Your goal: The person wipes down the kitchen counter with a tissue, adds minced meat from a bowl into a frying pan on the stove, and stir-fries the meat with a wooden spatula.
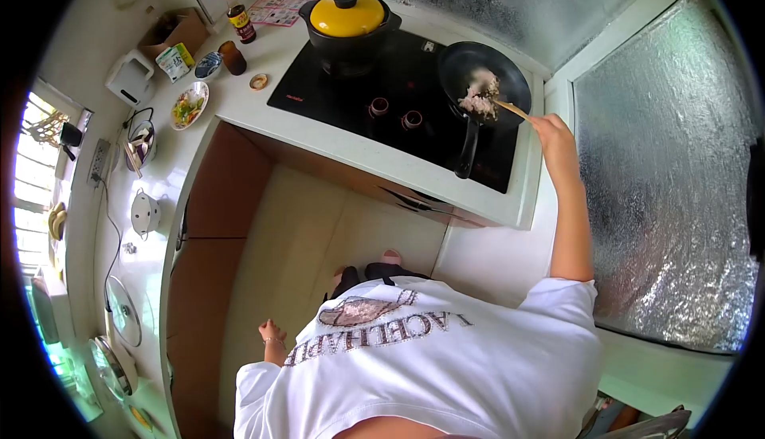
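Note:
My right hand [551, 135] is closed around the handle of a wooden spatula [514, 110]. The spatula's far end is in a heap of pale, crumbled food [480, 98], which looks like minced meat. That food lies in a black frying pan [454, 60] on the right side of the cooktop, its handle pointing toward me. My left hand [272, 331] hangs low beside my body with its fingers curled in and nothing visible in them. A bracelet circles that wrist.
On the black cooktop [319, 92] also stands a dark pot [347, 50] with a yellow lid [347, 17]. Left of it are a sauce bottle [240, 18], a brown jar [232, 58] and a plate of chopped vegetables [190, 106]. A white colander [145, 214] sits on the left counter.

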The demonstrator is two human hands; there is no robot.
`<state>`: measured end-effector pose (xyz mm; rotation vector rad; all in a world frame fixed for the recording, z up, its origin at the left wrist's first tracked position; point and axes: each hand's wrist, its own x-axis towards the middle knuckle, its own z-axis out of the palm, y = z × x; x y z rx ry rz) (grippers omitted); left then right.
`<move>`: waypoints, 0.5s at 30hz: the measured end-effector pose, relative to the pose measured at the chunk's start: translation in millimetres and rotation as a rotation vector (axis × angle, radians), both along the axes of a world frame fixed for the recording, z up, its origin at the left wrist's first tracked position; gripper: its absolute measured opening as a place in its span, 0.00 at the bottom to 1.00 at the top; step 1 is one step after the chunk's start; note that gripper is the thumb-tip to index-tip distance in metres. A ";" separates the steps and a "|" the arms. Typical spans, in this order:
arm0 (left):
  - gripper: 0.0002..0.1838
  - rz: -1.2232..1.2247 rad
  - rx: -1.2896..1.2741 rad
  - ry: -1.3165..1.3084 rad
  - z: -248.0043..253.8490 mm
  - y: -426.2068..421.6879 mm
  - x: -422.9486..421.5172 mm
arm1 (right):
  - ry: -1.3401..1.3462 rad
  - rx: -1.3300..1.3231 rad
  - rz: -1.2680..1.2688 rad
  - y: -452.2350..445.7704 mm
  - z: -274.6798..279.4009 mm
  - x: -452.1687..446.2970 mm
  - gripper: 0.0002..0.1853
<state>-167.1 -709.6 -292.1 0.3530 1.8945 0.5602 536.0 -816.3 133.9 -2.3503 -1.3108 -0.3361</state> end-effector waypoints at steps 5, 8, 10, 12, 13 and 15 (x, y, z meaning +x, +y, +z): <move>0.16 0.047 -0.125 0.086 10.0 -16.6 -21.3 | 0.094 -0.059 0.108 11.4 -10.5 25.5 0.08; 0.17 0.037 -0.119 0.100 14.5 -8.0 -15.7 | 0.064 -0.069 0.193 29.0 -45.6 49.0 0.07; 0.18 -0.026 -0.104 0.083 10.5 -6.2 -9.1 | 0.054 -0.079 0.077 41.3 -65.1 59.6 0.07; 0.18 -0.127 -0.070 0.048 5.2 0.1 -6.6 | 0.038 0.047 0.094 38.2 -74.6 77.2 0.07; 0.17 -0.155 -0.064 0.015 9.9 2.7 1.7 | -0.003 0.093 0.103 31.3 -66.3 73.1 0.07; 0.16 -0.288 -0.105 -0.041 22.5 1.7 21.1 | -0.003 0.141 0.062 5.9 -43.9 51.3 0.08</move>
